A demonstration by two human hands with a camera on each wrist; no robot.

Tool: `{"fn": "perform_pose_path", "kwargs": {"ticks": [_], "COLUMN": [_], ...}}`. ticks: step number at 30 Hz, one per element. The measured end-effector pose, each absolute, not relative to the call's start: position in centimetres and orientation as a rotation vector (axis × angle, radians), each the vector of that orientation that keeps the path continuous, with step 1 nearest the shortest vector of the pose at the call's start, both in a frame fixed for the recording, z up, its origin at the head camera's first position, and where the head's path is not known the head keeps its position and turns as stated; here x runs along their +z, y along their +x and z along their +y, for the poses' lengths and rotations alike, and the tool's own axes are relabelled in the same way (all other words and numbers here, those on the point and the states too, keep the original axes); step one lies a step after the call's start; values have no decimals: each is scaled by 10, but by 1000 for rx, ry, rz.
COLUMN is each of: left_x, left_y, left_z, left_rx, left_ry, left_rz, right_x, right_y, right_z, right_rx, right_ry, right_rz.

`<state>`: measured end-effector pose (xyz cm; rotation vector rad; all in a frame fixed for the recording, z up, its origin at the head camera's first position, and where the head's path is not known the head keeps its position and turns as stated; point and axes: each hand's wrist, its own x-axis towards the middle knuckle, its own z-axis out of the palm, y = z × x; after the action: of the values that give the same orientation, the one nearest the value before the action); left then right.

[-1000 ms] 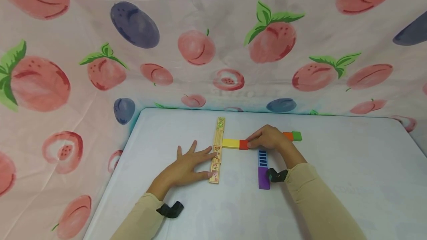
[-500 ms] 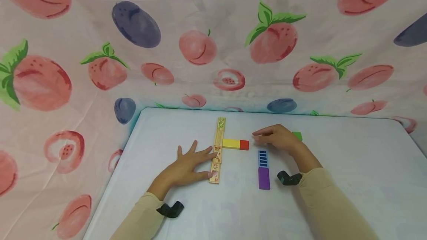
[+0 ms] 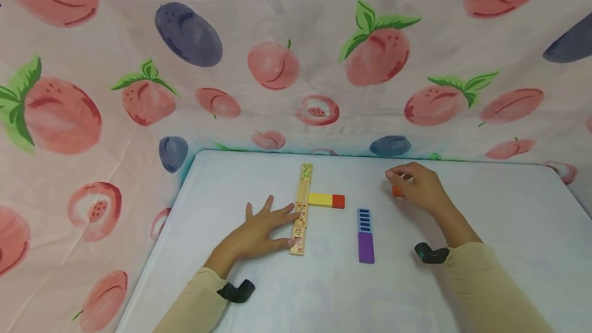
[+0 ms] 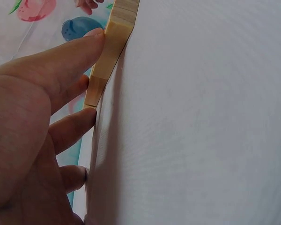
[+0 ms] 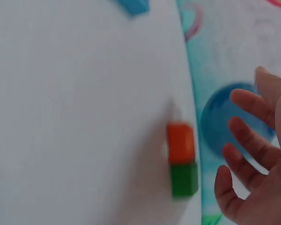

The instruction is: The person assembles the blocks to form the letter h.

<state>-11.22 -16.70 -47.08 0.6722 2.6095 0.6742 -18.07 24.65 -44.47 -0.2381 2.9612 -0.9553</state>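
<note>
My left hand [image 3: 259,233] rests with spread fingers against a column of printed wooden blocks [image 3: 303,189], touching its near part with thumb and fingertips. The left wrist view shows the thumb on the side of these wooden blocks [image 4: 110,54]. A yellow block [image 3: 320,199] joins the column's right side, with a small red block [image 3: 338,201] at its end. At the back right, my right hand [image 3: 421,186] hovers with loosely bent fingers over an orange block [image 5: 181,143] and a green block [image 5: 184,180], which touch each other. The hand partly covers them in the head view and holds nothing.
Between the hands, a blue block with dark bars [image 3: 364,220] stands in line with a purple block [image 3: 366,248]. A white table [image 3: 296,292] lies beneath everything. Fruit-print cloth [image 3: 208,132] rises behind and left of it.
My right hand has left the red block and moved right and back to the orange and green blocks. The left hand has stayed on the wooden column.
</note>
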Motion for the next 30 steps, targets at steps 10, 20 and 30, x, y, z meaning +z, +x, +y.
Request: {"fn": "perform_pose_path", "kwargs": {"ticks": [10, 20, 30], "left_x": [-472, -474, -473], "left_y": [-113, -113, -113], "left_z": [-167, -168, -168], "left_rx": [696, 689, 699], "left_ry": [694, 693, 697], "left_rz": [2607, 2606, 2603], "right_x": [-456, -466, -467], "right_y": [-176, -178, -182], "right_z": [289, 307, 310], "right_rx": [-741, -717, -659], "right_ry": [-270, -321, -263], "right_rz": [3075, 3045, 2989]}}
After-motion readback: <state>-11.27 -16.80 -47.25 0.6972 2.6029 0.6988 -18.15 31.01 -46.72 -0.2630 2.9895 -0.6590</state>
